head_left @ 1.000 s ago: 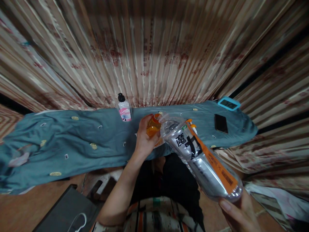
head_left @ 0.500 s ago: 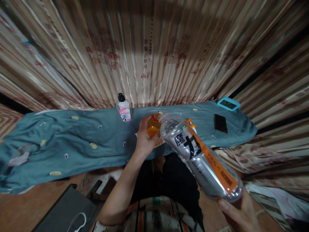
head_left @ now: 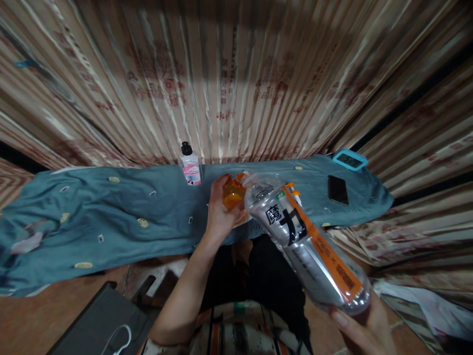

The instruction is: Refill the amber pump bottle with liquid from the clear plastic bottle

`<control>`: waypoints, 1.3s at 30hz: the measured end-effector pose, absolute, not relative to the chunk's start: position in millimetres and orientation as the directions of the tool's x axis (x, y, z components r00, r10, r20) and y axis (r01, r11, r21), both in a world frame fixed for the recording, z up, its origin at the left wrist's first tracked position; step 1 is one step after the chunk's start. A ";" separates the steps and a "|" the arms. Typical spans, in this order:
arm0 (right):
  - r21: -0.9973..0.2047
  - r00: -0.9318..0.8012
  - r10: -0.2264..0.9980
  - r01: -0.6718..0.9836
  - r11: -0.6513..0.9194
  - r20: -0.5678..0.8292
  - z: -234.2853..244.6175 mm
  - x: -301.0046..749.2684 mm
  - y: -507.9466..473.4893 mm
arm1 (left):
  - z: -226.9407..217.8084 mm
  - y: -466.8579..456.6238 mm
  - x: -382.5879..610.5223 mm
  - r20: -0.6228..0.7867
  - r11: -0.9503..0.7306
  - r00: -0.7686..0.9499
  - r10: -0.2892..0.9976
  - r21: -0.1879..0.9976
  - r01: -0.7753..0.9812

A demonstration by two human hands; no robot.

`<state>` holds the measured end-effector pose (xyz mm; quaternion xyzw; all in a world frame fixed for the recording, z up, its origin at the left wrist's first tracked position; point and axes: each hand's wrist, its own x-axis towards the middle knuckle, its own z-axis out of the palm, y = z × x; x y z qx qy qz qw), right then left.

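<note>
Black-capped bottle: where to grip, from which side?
Probably grip the black-capped bottle by its labelled body, from the left: it appears upright, the curtain rises behind it, and the left hand, holding the amber bottle, is on its right.

and here's the big clear bottle [head_left: 308, 249], silver label, bold black characters, orange stripe, tipped on a slant, base out towards four o'clock, neck aimed at ten! right by that neck, near dial centre, it's the small amber bottle [head_left: 232, 194], see-through, partly covered, mouths close together, contact unclear.
</note>
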<state>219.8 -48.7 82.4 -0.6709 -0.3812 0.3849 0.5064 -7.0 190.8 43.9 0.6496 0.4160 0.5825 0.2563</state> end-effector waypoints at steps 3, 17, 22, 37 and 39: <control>-0.970 0.443 0.884 0.107 -0.217 -0.149 85.8 214.1 -48.0 | 45.4 192.4 -7.8 0.575 -0.547 -0.013 0.818 0.785 0.291; -0.975 0.461 0.885 0.157 -0.154 -0.066 98.3 199.4 -43.1 | 37.4 192.0 -5.7 0.500 -0.482 -0.024 0.866 0.847 0.224; -0.975 0.540 0.840 0.150 -0.161 -0.055 101.1 190.1 -42.9 | 32.2 193.6 -3.5 0.503 -0.489 -0.044 0.863 0.855 0.171; -0.976 0.418 0.908 0.178 -0.124 -0.039 93.6 210.2 -47.0 | 33.7 193.1 -3.3 0.493 -0.476 -0.044 0.869 0.858 0.194; -0.974 0.408 0.913 0.193 -0.122 -0.033 91.8 212.8 -47.1 | 34.2 193.0 -3.6 0.486 -0.470 -0.036 0.873 0.860 0.199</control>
